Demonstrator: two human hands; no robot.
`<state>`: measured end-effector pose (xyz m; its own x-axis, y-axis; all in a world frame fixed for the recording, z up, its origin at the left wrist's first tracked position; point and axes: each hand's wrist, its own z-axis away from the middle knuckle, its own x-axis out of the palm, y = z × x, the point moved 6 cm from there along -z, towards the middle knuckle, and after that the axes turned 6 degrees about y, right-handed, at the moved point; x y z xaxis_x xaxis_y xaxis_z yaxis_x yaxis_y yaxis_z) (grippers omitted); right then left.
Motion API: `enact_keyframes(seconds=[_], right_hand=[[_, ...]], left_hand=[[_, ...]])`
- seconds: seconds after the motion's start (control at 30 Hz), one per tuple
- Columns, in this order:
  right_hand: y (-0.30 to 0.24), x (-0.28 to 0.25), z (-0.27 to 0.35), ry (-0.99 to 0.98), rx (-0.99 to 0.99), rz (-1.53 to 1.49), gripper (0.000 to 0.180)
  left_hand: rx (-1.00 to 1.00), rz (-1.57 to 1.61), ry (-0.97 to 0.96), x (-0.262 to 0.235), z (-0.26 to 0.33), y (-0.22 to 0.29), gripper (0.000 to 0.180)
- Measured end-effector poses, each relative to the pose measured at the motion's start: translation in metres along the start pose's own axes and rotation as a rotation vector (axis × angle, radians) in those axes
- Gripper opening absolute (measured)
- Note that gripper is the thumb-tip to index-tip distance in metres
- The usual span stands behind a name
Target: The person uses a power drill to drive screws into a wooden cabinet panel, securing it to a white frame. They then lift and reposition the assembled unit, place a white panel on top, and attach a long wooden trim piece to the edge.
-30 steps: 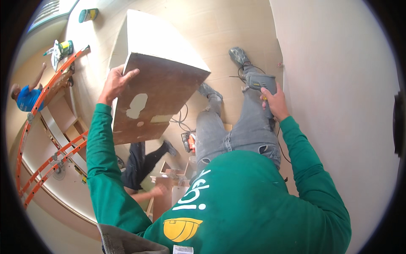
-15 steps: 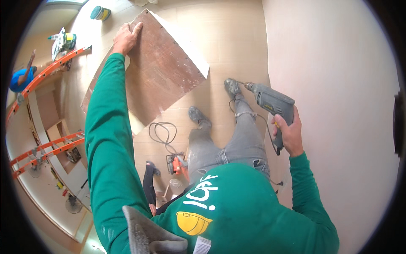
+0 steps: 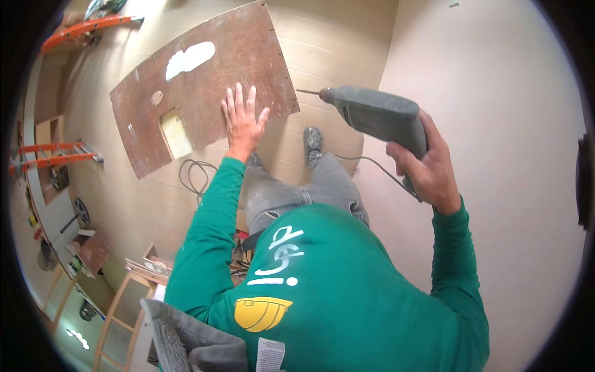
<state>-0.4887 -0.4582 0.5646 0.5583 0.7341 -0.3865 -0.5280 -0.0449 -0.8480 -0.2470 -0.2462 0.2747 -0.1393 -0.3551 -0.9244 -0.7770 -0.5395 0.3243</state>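
Note:
My left hand [image 3: 243,124] rests with spread fingers against the lower middle of a brown wooden board [image 3: 211,105]. The board stands tilted ahead of me, with a rectangular cutout [image 3: 176,133], a white patch [image 3: 190,60] and screw heads along its right edge. In my right hand [image 3: 431,164] is a dark grey power drill [image 3: 378,111], gripped by its handle. Its thin bit [image 3: 308,92] points left at the board's right edge; whether the tip touches, I cannot tell. The drill's cord [image 3: 384,170] hangs down behind my legs.
A pale wall [image 3: 477,124] rises close on my right. Orange ladders [image 3: 56,155] stand at the left, near wooden frames [image 3: 121,316] and a fan [image 3: 80,211]. Coiled cable [image 3: 195,175] lies on the tan floor [image 3: 142,211] by my feet.
My left hand has left the board's far upper edge and now lies flat on its face. The board's angle in view has changed. The drill's bit has come nearer the board.

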Motion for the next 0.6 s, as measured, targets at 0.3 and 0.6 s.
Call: enact_keyframes(seconds=[0.3, 0.6], right_hand=[[-0.064, 0.026, -0.031, -0.119, -0.051, 0.175, 0.055], [-0.090, 0.092, 0.009, -0.138, -0.043, 0.136, 0.047]], left_hand=[[-0.106, 0.178, -0.107, -0.014, 0.017, 0.004, 0.089], [-0.729, 0.875, 0.139, -0.081, 0.066, -0.106, 0.051]])
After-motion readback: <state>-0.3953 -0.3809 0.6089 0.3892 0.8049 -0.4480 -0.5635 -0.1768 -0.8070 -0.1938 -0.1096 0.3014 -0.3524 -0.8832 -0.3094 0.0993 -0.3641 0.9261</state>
